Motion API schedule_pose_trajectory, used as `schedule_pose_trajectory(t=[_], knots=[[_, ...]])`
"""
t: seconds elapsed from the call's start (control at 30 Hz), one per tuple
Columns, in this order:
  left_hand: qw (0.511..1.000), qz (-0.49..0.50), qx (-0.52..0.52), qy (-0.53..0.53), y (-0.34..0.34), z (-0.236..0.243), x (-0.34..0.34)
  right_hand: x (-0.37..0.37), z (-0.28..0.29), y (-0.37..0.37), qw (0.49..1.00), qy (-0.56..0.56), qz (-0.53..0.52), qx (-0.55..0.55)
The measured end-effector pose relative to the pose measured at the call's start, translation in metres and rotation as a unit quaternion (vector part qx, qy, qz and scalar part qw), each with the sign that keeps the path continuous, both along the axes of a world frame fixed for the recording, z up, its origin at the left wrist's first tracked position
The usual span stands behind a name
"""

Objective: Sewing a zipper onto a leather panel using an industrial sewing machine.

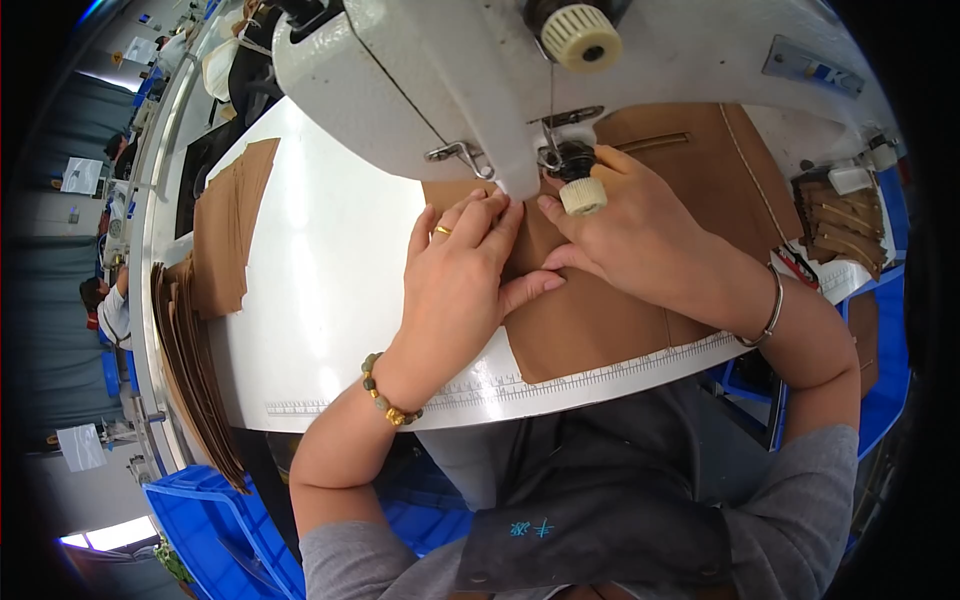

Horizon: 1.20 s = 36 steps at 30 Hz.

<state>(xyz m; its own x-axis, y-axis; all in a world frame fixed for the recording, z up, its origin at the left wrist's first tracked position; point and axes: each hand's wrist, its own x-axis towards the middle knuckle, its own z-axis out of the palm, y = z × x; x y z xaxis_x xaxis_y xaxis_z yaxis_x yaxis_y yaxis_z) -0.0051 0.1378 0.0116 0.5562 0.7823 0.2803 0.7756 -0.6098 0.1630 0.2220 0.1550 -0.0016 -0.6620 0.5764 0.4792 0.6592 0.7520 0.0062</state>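
The brown cloth (590, 325) lies on the white table (330, 270) beneath both hands, spreading rightward past the right hand (635, 225). The left hand (460, 265), thumb spread, rests flat with fingertips by the sewing machine (430, 90); the right's fingertips are partly hidden, so I cannot tell its grip.

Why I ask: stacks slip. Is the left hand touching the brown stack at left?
Apart: the head view shows white tabletop between the left hand and brown stack.

The panel (585, 325) lies on the table (325, 270) under the sewing machine (400, 85), right of stacked pieces (232, 230).
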Motion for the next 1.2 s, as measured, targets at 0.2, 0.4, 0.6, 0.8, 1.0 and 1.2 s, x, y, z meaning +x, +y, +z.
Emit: schedule_pose_trajectory(t=[0.2,0.4,0.6,0.8,1.0,1.2], knots=[[1.000,-0.004,0.006,-0.001,0.000,-0.001,-0.001,0.001,-0.002,0.001,1.000,0.013,0.004,-0.009],[1.000,-0.002,-0.005,-0.011,0.000,-0.001,-0.001,0.001,0.000,0.001,1.000,-0.004,0.011,0.000],[1.000,0.004,-0.018,-0.009,0.001,0.002,-0.001,0.016,0.019,0.009,0.996,-0.043,0.008,-0.083],[1.000,-0.006,-0.012,-0.017,0.003,0.001,-0.002,0.033,0.034,0.030,0.959,0.244,-0.144,-0.004],[1.000,-0.013,0.006,-0.023,0.003,-0.001,-0.002,0.030,0.029,0.033,0.958,0.208,-0.179,0.085],[1.000,-0.003,0.006,-0.016,-0.001,0.000,0.000,0.037,0.034,0.036,0.962,0.196,-0.142,0.129]])
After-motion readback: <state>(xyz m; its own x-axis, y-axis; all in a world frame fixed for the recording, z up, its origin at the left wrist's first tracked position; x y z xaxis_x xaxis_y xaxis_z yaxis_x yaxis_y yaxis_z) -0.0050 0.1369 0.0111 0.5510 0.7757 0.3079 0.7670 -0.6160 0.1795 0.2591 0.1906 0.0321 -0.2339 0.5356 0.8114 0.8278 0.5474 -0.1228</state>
